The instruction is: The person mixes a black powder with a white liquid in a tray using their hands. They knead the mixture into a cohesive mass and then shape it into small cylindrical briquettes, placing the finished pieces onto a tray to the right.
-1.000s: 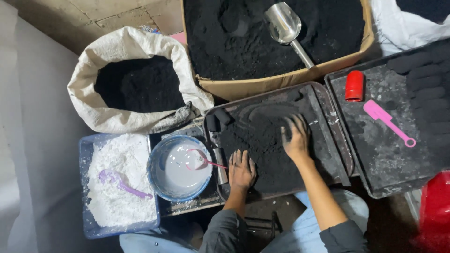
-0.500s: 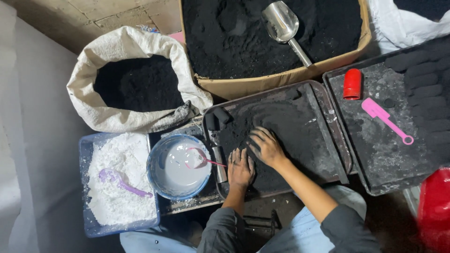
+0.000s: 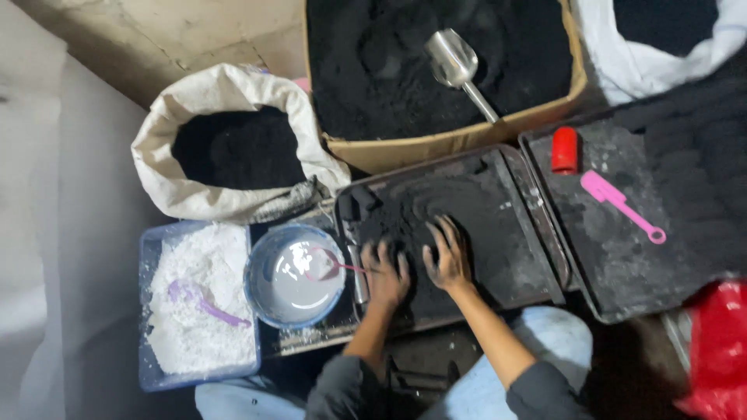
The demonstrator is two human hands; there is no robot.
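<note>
On tray (image 3: pixel 537 257) | left hand (image 3: pixel 387 274), right hand (image 3: pixel 446 257) flat | fingertips powder-blurred

Matt black powder (image 3: pixel 459 225) coated the dull metal tray (image 3: pixel 537 257). The scoop (image 3: pixel 455 62) was shiny metal. The sack (image 3: pixel 187 194) looked like coarse woven cloth.

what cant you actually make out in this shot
Head view, the only one:
- Palms of the left hand and right hand: pressed down into black powder in the tray.
- Red thing: cut off by the right edge.
- Scoop in the white powder: half buried.
- Metal scoop contents: too small.
</note>
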